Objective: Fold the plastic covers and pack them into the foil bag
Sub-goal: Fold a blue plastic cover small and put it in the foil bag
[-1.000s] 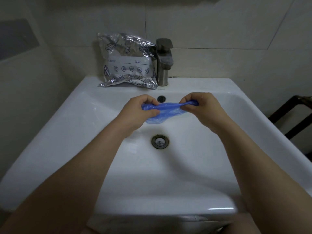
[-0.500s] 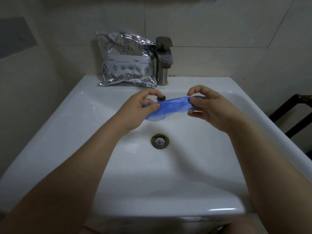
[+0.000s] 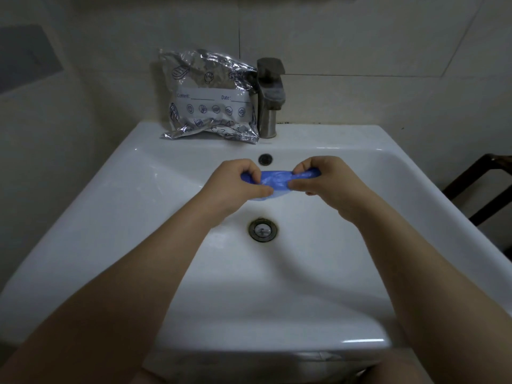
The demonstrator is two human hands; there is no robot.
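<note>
Two bare hands meet above the basin of a white sink [image 3: 144,206], each gripping one end of a blue plastic cover [image 3: 273,181]. On the left hand [image 3: 235,184] the fingers [image 3: 249,171] are curled down over the cover's left end, with the thumb pressed in from below. The right hand [image 3: 329,181] mirrors it, its fingers curled over the right end and its thumb lying along the cover's near edge. Between the two hands the cover is bunched into a short crumpled band, and a loose fold of it sags toward the basin without touching it. It hangs over the far half of the basin, between the overflow hole [image 3: 265,159] and the drain [image 3: 262,230].

At the sink's far edge, left of centre, a crinkled foil bag [image 3: 210,98] stands upright against the tiled wall [image 3: 360,45]. It has a white label strip printed with "Content" and "Date", and its right side touches the metal tap [image 3: 270,98] beside it. Past the sink's right edge a dark wooden frame [image 3: 482,187] shows against the wall.
</note>
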